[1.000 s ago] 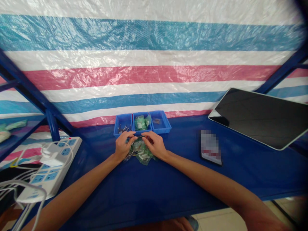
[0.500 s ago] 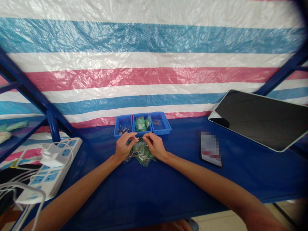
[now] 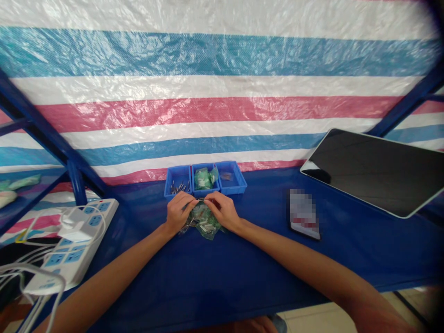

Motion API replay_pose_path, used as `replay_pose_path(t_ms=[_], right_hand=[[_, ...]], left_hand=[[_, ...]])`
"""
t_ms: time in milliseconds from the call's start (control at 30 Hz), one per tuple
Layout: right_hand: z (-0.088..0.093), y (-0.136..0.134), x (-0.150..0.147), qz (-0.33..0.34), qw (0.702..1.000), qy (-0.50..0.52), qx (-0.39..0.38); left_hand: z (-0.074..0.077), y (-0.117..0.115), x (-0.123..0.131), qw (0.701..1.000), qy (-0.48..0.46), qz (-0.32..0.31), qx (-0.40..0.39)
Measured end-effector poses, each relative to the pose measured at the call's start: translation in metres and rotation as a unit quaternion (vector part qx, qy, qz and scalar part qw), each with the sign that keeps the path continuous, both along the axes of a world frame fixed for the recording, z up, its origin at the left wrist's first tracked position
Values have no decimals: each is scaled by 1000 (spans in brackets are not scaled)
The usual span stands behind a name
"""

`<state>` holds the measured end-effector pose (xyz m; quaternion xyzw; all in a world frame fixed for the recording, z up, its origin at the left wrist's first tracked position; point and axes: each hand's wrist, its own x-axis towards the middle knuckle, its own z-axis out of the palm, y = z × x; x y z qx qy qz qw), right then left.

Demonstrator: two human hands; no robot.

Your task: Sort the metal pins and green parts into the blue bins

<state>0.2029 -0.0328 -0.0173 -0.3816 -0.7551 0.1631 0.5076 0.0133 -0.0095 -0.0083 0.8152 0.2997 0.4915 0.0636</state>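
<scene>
Seemingly partway: left hand (image 3: 179,211) and right hand (image 3: 222,211) grip pinching thin rod (image 3: 201,200); sticks (image 3: 178,188) in blue tray (image 3: 233,190), loose parts (image 3: 207,226) on bag (image 3: 210,235).

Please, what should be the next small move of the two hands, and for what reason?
Perhaps ease the right hand slightly aside while the left hand holds the thin part, so it can be checked. Both hands pinch it close together, over or just beyond the green plastic bag, and they cover its ends, so little of it shows.
</scene>
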Motion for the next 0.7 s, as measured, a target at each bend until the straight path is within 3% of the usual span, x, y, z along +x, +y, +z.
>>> replay_pose_path(t_ms=[300, 367, 467, 567, 700], right_hand=[[0, 2, 0, 4, 1000, -20, 17], [1, 2, 0, -2, 1000, -24, 14], [1, 1, 0, -11, 1000, -24, 13], [0, 1, 0, -9, 999, -28, 16], [0, 2, 0, -13, 999, -30, 17]], left_hand=[[0, -2, 1, 999, -21, 6, 34], [0, -2, 0, 997, -28, 42, 56], [0, 0, -2, 984, -49, 145, 88], [2, 4, -3, 966, -66, 237, 74], [6, 8, -3, 959, -51, 277, 21]])
